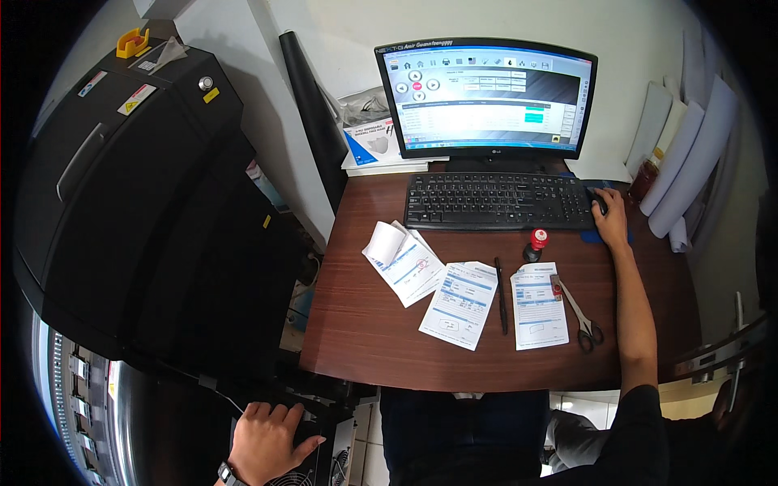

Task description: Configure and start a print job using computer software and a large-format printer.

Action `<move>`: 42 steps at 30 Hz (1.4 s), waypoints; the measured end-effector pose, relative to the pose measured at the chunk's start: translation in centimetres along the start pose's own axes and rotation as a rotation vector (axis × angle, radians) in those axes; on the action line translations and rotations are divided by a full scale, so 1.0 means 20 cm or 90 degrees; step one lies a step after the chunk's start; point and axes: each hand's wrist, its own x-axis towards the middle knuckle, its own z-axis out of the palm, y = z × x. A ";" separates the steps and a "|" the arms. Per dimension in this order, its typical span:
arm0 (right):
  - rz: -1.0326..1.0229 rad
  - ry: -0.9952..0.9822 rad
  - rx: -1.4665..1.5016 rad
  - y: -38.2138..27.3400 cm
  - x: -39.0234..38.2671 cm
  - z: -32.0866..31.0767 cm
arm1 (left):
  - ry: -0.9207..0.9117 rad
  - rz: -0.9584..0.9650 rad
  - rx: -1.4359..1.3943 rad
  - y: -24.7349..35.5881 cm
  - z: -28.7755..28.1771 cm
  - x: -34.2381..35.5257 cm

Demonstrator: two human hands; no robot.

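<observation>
My right hand [612, 219] is curled over a black computer mouse [598, 197] at the right end of the keyboard [498, 201]. A blue mouse pad [591, 236] shows beneath it. Down at the lower left, my left hand [271, 441] lies palm down over a dark surface beside the large black machine [162, 211], thumb stretched out from the fingers. A watch [229, 475] is on that wrist. The lit monitor [490, 101] behind the keyboard shows a program window with arrow buttons and a table.
On the brown desk [389, 340] lie several printed slips [460, 304], a black pen [502, 300], scissors [577, 312] and a red-topped stamp [536, 245]. Paper rolls [689, 154] and a jar [645, 178] stand at right. A yellow tape dispenser [132, 44] sits atop the machine.
</observation>
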 end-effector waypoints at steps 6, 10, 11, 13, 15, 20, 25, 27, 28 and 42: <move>0.000 0.005 -0.009 -0.01 0.00 0.00 | -0.003 -0.005 -0.009 0.00 -0.01 0.00; -0.002 -0.012 -0.011 -0.02 0.00 -0.01 | -0.012 -0.007 0.000 0.00 0.00 0.00; -0.004 -0.012 -0.013 -0.02 0.00 -0.01 | -0.012 -0.008 -0.002 0.00 0.00 0.00; -0.007 -0.014 -0.015 -0.02 0.01 0.00 | -0.006 -0.008 -0.018 -0.01 0.00 0.00; 0.008 -0.008 -0.021 -0.02 0.00 0.00 | -0.004 -0.006 -0.014 0.00 0.01 0.00; 0.000 -0.010 -0.010 -0.02 0.00 -0.01 | -0.002 -0.004 -0.010 -0.01 0.00 0.00; -0.012 -0.011 0.008 -0.02 0.01 0.00 | -0.017 -0.012 -0.015 0.00 -0.01 0.00; -0.002 0.005 0.027 -0.01 0.00 0.01 | -0.022 -0.012 -0.011 0.00 -0.01 0.00; -0.002 -0.005 0.027 -0.01 0.00 0.01 | -0.027 -0.010 -0.009 0.00 -0.01 0.00; 0.008 -0.033 0.021 0.00 0.01 0.01 | -0.039 -0.012 0.000 0.00 -0.02 0.00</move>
